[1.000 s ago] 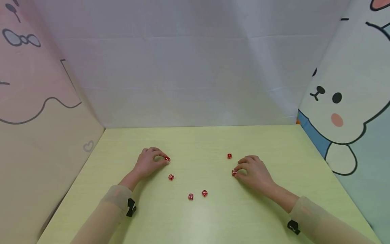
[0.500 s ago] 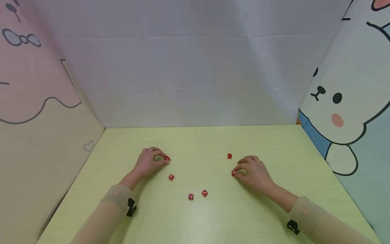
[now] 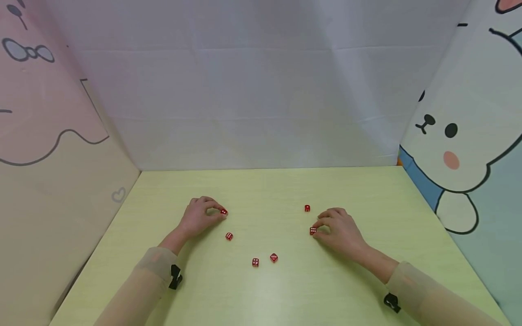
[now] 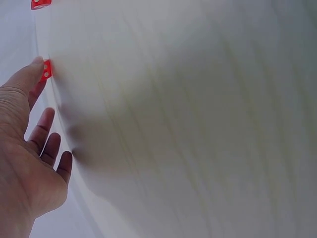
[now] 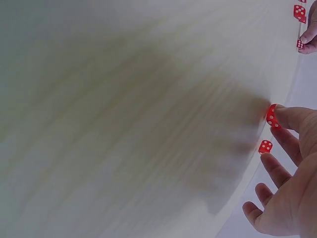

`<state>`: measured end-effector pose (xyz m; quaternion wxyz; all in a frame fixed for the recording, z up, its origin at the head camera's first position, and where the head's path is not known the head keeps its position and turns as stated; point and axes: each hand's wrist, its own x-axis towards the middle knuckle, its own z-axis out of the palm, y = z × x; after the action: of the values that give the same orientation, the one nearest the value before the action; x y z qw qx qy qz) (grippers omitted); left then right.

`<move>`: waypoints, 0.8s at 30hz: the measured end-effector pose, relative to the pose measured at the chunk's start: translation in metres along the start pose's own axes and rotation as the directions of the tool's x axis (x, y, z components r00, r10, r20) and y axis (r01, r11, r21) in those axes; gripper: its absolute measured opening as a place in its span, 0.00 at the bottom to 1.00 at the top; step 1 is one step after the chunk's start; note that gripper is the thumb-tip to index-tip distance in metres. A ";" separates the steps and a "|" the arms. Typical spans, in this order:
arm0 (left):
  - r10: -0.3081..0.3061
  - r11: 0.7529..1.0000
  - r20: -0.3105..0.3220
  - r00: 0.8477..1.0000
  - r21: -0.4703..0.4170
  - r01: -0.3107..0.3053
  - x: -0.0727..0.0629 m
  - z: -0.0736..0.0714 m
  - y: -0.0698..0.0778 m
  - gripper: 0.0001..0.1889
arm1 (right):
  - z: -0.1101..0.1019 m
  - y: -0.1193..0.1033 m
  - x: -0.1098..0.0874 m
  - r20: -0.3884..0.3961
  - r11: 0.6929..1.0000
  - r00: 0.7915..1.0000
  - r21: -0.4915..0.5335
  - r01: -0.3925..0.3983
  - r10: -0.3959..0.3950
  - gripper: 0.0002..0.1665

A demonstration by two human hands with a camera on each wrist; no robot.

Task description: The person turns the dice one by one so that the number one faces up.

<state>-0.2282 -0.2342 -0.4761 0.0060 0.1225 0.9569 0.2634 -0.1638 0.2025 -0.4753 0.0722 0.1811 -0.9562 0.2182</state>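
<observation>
Between thumb and index finger, my left hand (image 3: 200, 215) pinches a red die (image 3: 224, 212) with white pips, at the table's left side. The left wrist view shows that die (image 4: 46, 70) at the thumb tip, the other fingers loosely bent. On the right, my right hand (image 3: 339, 232) pinches another red die (image 3: 312, 231) the same way. In the right wrist view this die (image 5: 272, 116) sits between thumb and index finger, close to the tabletop. Just behind it lies a loose red die (image 3: 307, 208), touched by neither hand.
Three more red dice lie on the pale yellow table (image 3: 261, 190): one die (image 3: 229, 236) nearer than my left hand, and two at the front middle, a die (image 3: 255, 262) and a die (image 3: 273, 257). A white cloth wall (image 3: 261, 99) closes off the back; printed panels flank both sides.
Almost nothing differs. The die in my right hand has shifted very slightly left; the left hand and the loose dice stay in place.
</observation>
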 end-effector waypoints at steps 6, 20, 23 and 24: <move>-0.001 1.000 -0.001 1.000 -0.010 0.001 -0.001 0.000 0.002 0.12 | 0.001 0.001 0.000 0.000 1.000 1.000 -0.003 -0.005 0.005 0.06; 0.022 1.000 -0.019 1.000 0.009 -0.022 0.001 0.002 -0.001 0.12 | 0.000 0.002 -0.001 0.003 1.000 1.000 0.004 -0.012 0.012 0.08; 0.020 1.000 -0.019 1.000 0.015 -0.020 0.001 0.003 -0.002 0.12 | 0.000 0.001 -0.002 0.003 1.000 1.000 0.005 -0.011 0.011 0.10; 0.020 1.000 -0.018 1.000 0.018 -0.020 0.000 0.003 -0.002 0.12 | 0.000 0.001 -0.002 0.002 1.000 1.000 0.005 -0.009 0.009 0.10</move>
<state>-0.2289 -0.2344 -0.4793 -0.0063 0.1296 0.9579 0.2561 -0.1626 0.2039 -0.4762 0.0695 0.1771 -0.9566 0.2209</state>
